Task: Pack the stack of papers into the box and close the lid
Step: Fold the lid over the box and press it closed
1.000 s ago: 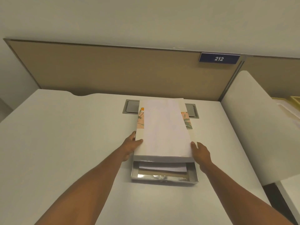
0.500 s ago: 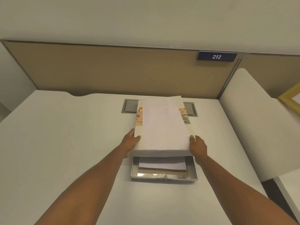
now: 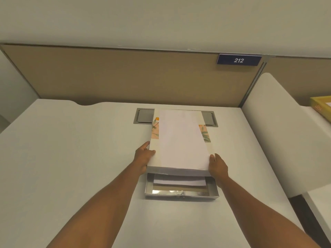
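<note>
Left hand (image 3: 143,157) and right hand (image 3: 217,164) gripping thick white paper stack (image 3: 180,140) by sides, fingers clamped on it, holding it above shallow silver box (image 3: 181,195) resting on white desk (image 3: 71,158).

Lid (image 3: 180,140) covers box (image 3: 180,196) opening; only near strip open.

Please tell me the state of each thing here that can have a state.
lid: held above the box, tilted, not closed
box: open, near end uncovered
papers: inside the box
left hand: gripping the lid's left edge
right hand: gripping the lid's right edge
</note>
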